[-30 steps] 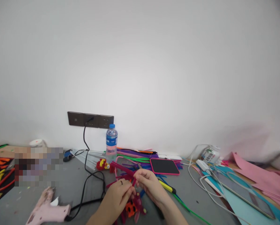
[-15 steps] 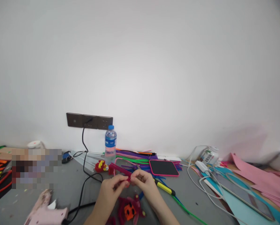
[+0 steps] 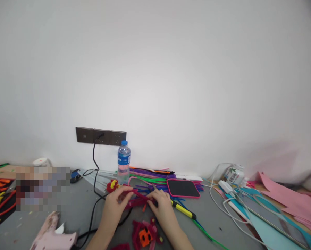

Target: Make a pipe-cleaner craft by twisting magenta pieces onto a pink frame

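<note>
Between my two hands stretches a bundle of magenta pipe cleaners [image 3: 139, 199]. My left hand [image 3: 116, 205] has its thumb and forefinger closed on the bundle's left part. At the right end, my right hand [image 3: 159, 203] pinches it with bent fingers. A small orange tip pokes out below the bundle near the right fingers. Beneath my hands lies a dark-red fuzzy figure [image 3: 145, 236] with an orange and black middle. Behind my left hand is a red and yellow fuzzy piece [image 3: 112, 186], partly hidden.
A water bottle [image 3: 123, 163] stands behind my hands, beside piled pipe cleaners [image 3: 155, 175]. Right are a pink-edged phone [image 3: 183, 188], a yellow cutter [image 3: 184, 210], white cables and coloured paper [image 3: 288, 198]. A pink glue gun [image 3: 55, 236] with a black cord lies front left.
My hands have moved apart, the left one leftward, so more of the pipe cleaners shows between them. The dark-red figure below is less covered. The view has shifted slightly.
</note>
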Demonstrator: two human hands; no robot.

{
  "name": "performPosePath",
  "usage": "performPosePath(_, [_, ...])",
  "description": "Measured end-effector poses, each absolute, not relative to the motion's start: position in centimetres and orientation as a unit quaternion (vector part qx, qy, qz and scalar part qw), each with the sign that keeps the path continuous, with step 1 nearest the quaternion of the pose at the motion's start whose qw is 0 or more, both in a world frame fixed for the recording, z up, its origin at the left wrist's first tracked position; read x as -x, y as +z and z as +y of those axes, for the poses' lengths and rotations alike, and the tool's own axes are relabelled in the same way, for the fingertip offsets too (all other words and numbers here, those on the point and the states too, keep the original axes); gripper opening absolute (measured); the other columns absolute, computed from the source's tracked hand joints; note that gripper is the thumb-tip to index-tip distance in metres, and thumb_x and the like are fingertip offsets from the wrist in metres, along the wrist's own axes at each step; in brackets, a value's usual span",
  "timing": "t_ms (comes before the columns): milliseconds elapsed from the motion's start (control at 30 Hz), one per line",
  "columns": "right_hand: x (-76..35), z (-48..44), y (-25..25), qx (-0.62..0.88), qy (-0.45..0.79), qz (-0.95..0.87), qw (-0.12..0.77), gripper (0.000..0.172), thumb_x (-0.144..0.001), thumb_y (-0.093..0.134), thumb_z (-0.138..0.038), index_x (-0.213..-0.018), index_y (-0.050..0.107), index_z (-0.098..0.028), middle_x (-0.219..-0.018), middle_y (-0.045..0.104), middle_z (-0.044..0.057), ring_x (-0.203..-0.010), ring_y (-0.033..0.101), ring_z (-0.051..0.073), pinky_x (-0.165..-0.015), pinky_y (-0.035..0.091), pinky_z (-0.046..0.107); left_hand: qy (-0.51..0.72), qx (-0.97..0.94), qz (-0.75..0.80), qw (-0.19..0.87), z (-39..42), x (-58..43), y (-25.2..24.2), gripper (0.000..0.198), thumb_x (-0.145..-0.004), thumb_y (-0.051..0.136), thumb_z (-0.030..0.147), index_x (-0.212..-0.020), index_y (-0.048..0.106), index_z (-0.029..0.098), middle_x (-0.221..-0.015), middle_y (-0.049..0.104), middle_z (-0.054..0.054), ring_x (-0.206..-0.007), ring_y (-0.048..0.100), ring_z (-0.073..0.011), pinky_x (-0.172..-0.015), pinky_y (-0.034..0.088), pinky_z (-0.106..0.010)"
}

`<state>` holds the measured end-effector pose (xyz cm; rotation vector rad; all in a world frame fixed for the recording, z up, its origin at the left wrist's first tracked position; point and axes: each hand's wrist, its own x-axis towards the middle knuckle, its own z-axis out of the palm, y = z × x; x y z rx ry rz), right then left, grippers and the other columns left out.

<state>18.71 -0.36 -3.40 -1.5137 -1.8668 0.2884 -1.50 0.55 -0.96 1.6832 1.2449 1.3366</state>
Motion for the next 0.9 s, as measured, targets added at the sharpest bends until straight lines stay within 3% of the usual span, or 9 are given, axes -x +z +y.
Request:
performPosePath(100, [-19.0, 0.0, -3.3, 0.57, 0.141, -0.698, 0.411, 0.015, -0.081, 0.058, -0.022, -0.068, 0.065, -0.021, -0.069, 0.065, 0.004, -0.069, 0.056, 0.023, -0.067, 0.037, 0.033, 0.504, -0.647, 0.478, 0.315, 0.5, 1.5, -1.0, 0.02, -0.079, 0.062, 0.036, -0.085, 0.073, 0.021, -0.084, 0.077, -0.005, -0.071, 0.071, -0.0228, -0.067, 0.057, -0.029])
performPosePath(200, [-19.3, 0.3, -3.0, 0.539, 0.23, -0.639, 0.499, 0.027, -0.084, 0.057, -0.039, -0.068, 0.065, -0.02, -0.066, 0.063, 0.005, -0.064, 0.055, 0.022, -0.06, 0.038, 0.03, 0.502, -0.653, 0.474, 0.31, 0.6, 1.5, -1.2, 0.019, -0.08, 0.061, 0.035, -0.085, 0.073, 0.021, -0.083, 0.076, -0.005, -0.07, 0.071, -0.0221, -0.065, 0.056, -0.028])
performPosePath(333, [-19.6, 0.5, -2.5, 0.491, 0.357, -0.538, 0.585, 0.036, -0.075, 0.067, -0.053, -0.071, 0.07, -0.018, -0.07, 0.066, 0.005, -0.066, 0.056, 0.02, -0.06, 0.041, 0.029, 0.499, -0.671, 0.456, 0.306, 0.9, 1.2, -1.6, 0.015, -0.079, 0.063, 0.031, -0.085, 0.073, 0.022, -0.086, 0.076, -0.005, -0.075, 0.07, -0.0221, -0.066, 0.054, -0.027])
performPosePath(500, [-19.3, 0.2, -1.9, 0.423, 0.498, -0.377, 0.657, 0.035, -0.061, 0.083, -0.047, -0.073, 0.068, -0.018, -0.059, 0.06, -0.003, -0.046, 0.045, 0.009, -0.043, 0.034, 0.02, 0.495, -0.663, 0.445, 0.343, 0.7, 1.1, -1.8, 0.015, -0.077, 0.065, 0.03, -0.085, 0.073, 0.021, -0.087, 0.076, -0.006, -0.08, 0.07, -0.0228, -0.069, 0.054, -0.027])
performPosePath(667, [-18.1, -0.7, -0.7, 0.365, 0.602, -0.286, 0.65, 0.038, -0.057, 0.086, -0.045, -0.075, 0.071, -0.016, -0.066, 0.069, 0.002, -0.058, 0.061, 0.013, -0.055, 0.049, 0.021, 0.505, -0.638, 0.423, 0.399, 0.5, 0.7, -1.7, 0.015, -0.076, 0.066, 0.031, -0.081, 0.072, 0.019, -0.082, 0.075, -0.006, -0.079, 0.07, -0.0226, -0.071, 0.054, -0.027])
performPosePath(900, [-17.4, -0.9, -0.9, 0.379, 0.597, -0.307, 0.637, 0.041, -0.05, 0.09, -0.042, -0.075, 0.074, -0.014, -0.069, 0.073, 0.004, -0.062, 0.065, 0.015, -0.061, 0.051, 0.023, 0.498, -0.632, 0.402, 0.437, 0.5, 0.2, -2.1, 0.015, -0.077, 0.067, 0.031, -0.082, 0.071, 0.018, -0.081, 0.073, -0.006, -0.078, 0.067, -0.0212, -0.071, 0.052, -0.026])
